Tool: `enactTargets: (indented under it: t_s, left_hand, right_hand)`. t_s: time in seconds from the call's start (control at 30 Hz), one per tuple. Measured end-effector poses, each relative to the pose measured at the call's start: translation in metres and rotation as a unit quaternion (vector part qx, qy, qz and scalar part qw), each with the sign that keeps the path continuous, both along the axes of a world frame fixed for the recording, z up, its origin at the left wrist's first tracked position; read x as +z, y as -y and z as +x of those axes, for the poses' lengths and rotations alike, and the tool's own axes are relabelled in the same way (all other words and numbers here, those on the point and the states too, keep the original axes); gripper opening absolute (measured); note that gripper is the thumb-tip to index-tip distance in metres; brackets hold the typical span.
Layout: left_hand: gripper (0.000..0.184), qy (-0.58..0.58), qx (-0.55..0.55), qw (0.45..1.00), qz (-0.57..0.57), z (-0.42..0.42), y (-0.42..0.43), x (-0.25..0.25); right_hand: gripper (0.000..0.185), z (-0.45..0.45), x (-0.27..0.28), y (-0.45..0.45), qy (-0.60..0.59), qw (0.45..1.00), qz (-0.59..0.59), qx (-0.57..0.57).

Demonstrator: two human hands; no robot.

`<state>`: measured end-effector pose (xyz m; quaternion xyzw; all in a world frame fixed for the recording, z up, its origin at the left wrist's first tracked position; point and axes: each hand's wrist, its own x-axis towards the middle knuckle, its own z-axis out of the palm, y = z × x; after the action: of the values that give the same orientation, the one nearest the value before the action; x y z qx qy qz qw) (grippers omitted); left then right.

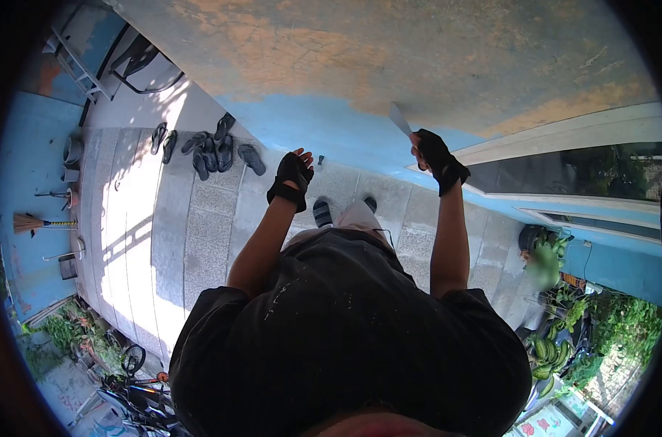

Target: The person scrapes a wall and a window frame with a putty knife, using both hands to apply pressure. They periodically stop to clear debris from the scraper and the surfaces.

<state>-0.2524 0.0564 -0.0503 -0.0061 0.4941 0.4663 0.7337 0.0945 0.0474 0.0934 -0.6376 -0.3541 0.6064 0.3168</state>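
My right hand (430, 154), in a black fingerless glove, is wrapped round the handle of a putty knife (400, 119). Its flat, pale blade lies against or very close to the wall, where blue paint (302, 120) borders a bare, tan and grey patch (447, 58). On the left, my left hand (294, 175), gloved the same way, is held low in front of the wall with its fingers apart and nothing in it. The knife's handle is mostly hidden by my fingers.
Several dark sandals (213, 151) lie on the paved floor (211, 226) at the wall's foot. A window (571, 171) is at the right. A chair (145, 65), a broom (36, 223), plants (564, 306) and a bicycle (133, 359) stand around.
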Motion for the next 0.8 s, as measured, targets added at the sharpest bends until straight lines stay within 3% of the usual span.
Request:
enactTargets:
  t_s: [0.1, 0.13, 0.23, 0.3, 0.37, 0.43, 0.5, 0.57, 0.63, 0.67, 0.77, 0.8]
  left_hand:
    - [0.026, -0.005, -0.018, 1.000, -0.018, 0.011, 0.004, -0.001]
    - [0.026, -0.013, -0.001, 1.000, -0.023, 0.016, 0.006, 0.001]
    - [0.027, -0.033, 0.036, 0.999, -0.005, 0.021, 0.008, 0.012]
    - [0.028, -0.039, 0.050, 0.998, 0.012, 0.025, 0.018, 0.024]
    - [0.022, -0.135, 0.061, 0.987, 0.067, 0.030, 0.030, 0.047]
    - [0.022, -0.187, 0.050, 0.975, 0.107, 0.043, 0.048, 0.086]
    - [0.022, -0.296, 0.035, 0.871, 0.390, 0.064, 0.084, 0.159]
    - [0.027, -0.425, -0.010, 0.721, 0.547, 0.078, 0.115, 0.228]
    - [0.026, -0.294, 0.054, 0.657, 0.692, 0.099, 0.155, 0.301]
    - [0.029, -0.226, 0.079, 0.596, 0.766, 0.101, 0.167, 0.325]
    - [0.021, 0.010, 0.403, 0.560, 0.724, 0.157, 0.222, 0.406]
    - [0.029, 0.124, 0.375, 0.563, 0.726, 0.164, 0.233, 0.422]
  right_hand:
    - [0.024, -0.106, -0.036, -0.048, 0.069, 0.993, 0.020, 0.097]
    - [0.028, -0.139, -0.086, -0.064, 0.248, 0.931, 0.218, 0.156]
    - [0.031, -0.188, -0.092, -0.060, 0.259, 0.916, 0.231, 0.200]
    - [0.029, -0.179, -0.110, -0.044, 0.217, 0.930, 0.249, 0.161]
    - [0.026, -0.150, -0.116, -0.020, 0.141, 0.970, 0.144, 0.135]
    - [0.025, -0.113, -0.137, 0.011, 0.168, 0.972, 0.121, 0.108]
    - [0.032, -0.075, -0.145, 0.049, 0.202, 0.974, 0.037, 0.095]
    - [0.032, -0.035, -0.188, 0.091, 0.245, 0.963, 0.051, 0.104]
    - [0.031, -0.013, -0.175, 0.135, 0.215, 0.974, 0.000, 0.079]
    - [0.030, -0.004, -0.168, 0.158, 0.182, 0.981, -0.045, 0.055]
    - [0.028, 0.006, -0.139, 0.212, 0.080, 0.989, -0.121, -0.033]
    - [0.027, 0.011, -0.137, 0.225, 0.081, 0.987, -0.133, -0.031]
